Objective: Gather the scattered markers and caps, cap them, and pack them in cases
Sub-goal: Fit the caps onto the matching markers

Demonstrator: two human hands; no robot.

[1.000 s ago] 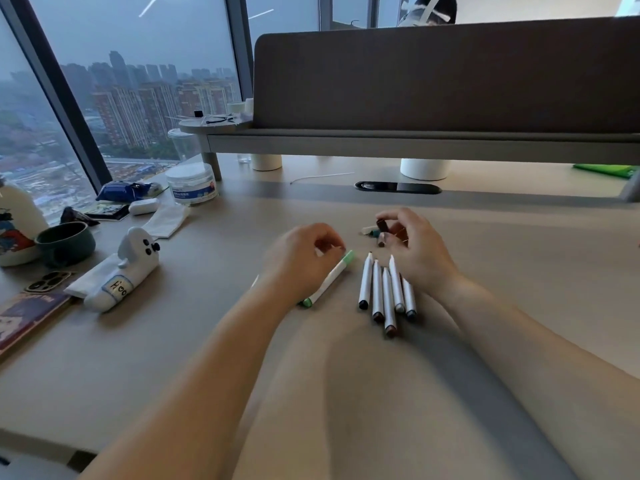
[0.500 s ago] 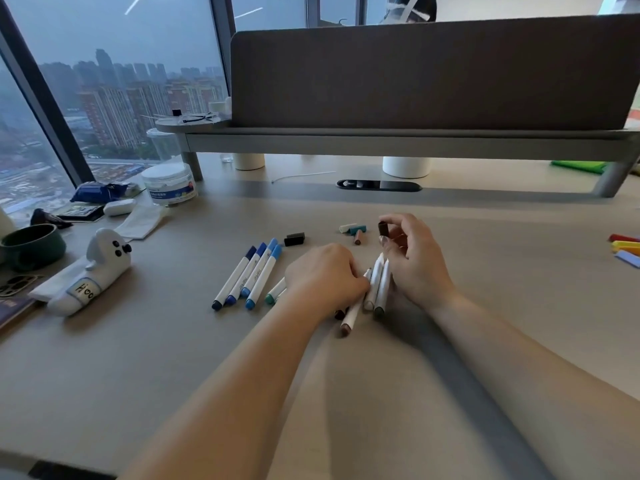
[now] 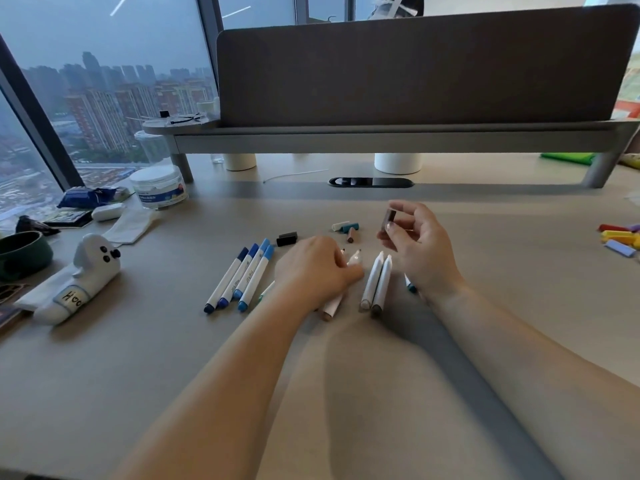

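Right grip (image 3: 417, 252) pinches dark cap (image 3: 388, 220); left grip (image 3: 311, 271) curled round uncapped markers (image 3: 355, 260).

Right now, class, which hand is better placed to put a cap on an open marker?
The right hand: it pinches a cap, close to the bare tip of the marker that the left hand grips.

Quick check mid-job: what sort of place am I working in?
Most likely a high-rise office workstation: a grey divider panel stands on a raised shelf, a cable grommet sits in the desk, and tall windows overlook city towers.
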